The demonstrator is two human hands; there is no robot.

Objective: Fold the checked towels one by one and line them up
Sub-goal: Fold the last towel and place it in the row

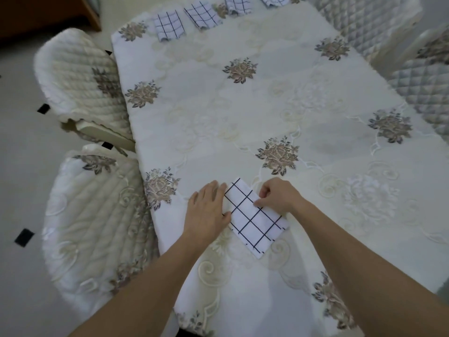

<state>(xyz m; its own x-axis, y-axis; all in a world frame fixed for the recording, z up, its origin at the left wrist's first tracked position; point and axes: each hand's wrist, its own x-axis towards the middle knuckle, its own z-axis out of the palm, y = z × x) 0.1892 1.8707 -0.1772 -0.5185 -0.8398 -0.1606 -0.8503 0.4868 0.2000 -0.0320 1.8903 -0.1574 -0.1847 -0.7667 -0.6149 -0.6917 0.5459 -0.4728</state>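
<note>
A white towel with dark checks [255, 220] lies folded into a narrow rectangle on the table near its front edge. My left hand [209, 210] lies flat with straight fingers along the towel's left edge, the thumb touching the cloth. My right hand [277, 194] has curled fingers and pinches the towel's upper right edge. Several folded checked towels stand in a row along the far edge of the table: one at the left [169, 25], another beside it [202, 15], a third [237, 4] and part of one more [273, 0] at the top.
The table [243, 113] carries a cream embroidered cloth with brown flower motifs. Padded chairs stand at the left [80, 76], the near left [97, 215] and the right [422, 93]. A pale tiled floor [21, 166] lies to the left.
</note>
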